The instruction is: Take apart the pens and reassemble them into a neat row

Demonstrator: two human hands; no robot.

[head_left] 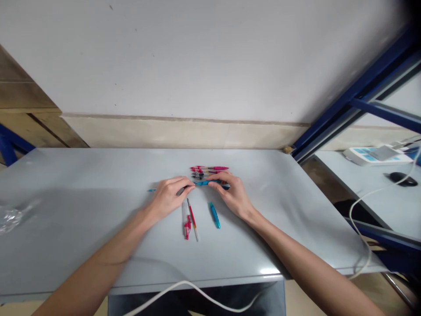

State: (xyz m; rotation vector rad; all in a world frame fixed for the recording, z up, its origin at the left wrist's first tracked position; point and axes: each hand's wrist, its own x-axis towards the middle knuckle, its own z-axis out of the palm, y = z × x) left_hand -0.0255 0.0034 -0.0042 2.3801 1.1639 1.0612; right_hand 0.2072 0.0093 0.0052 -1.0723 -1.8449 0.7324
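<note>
My left hand [173, 194] is closed, thumb and fingers pinched at the left end of a blue pen [201, 183]. My right hand [233, 192] pinches the same pen from the right, so it lies level between the two hands. Under the left fingers is a dark piece I cannot make out. A thin blue tip [151, 190] shows beyond the left hand. Just behind the fingers are several red and black pens [210, 168], partly hidden. Nearer me lie a clear and red pen barrel [187, 226], a red refill [192, 219] and a short blue barrel piece [214, 215].
The grey table [98, 237] meets a white wall at the back. Crumpled clear plastic [9, 218] lies at its left edge. A white cable [194, 287] loops past the front edge. On a side table to the right are a white device [375, 156] and a black mouse [403, 179].
</note>
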